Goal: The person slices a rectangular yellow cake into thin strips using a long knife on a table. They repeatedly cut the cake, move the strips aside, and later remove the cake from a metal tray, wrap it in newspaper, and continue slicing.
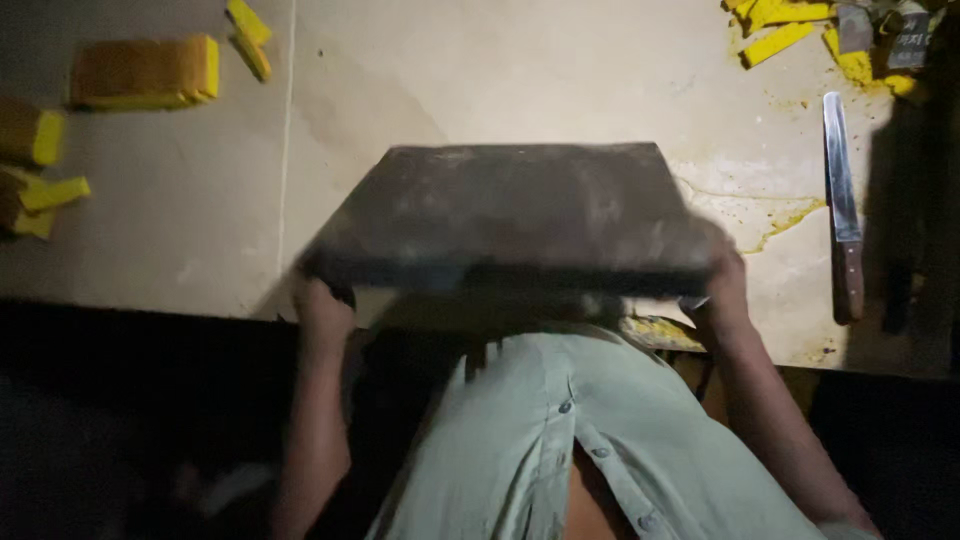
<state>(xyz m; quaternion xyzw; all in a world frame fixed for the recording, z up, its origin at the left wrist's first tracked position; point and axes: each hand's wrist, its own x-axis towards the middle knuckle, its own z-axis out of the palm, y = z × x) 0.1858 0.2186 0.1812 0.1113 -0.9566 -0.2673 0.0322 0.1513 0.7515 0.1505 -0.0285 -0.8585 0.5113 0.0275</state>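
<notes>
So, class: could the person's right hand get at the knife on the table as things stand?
Probably not right away: the right hand grips the dark slab together with the left hand. The knife lies unobstructed just beyond it.

Pale stained worktable [480,80], dark floor [120,420]

Over on the right of the pale surface [500,70] there's a long knife [842,205] with a wooden handle, lying lengthwise near yellow smears. Yellow blocks [145,72] sit at the far left, and yellow strips [775,42] are piled in the top right corner.
</notes>
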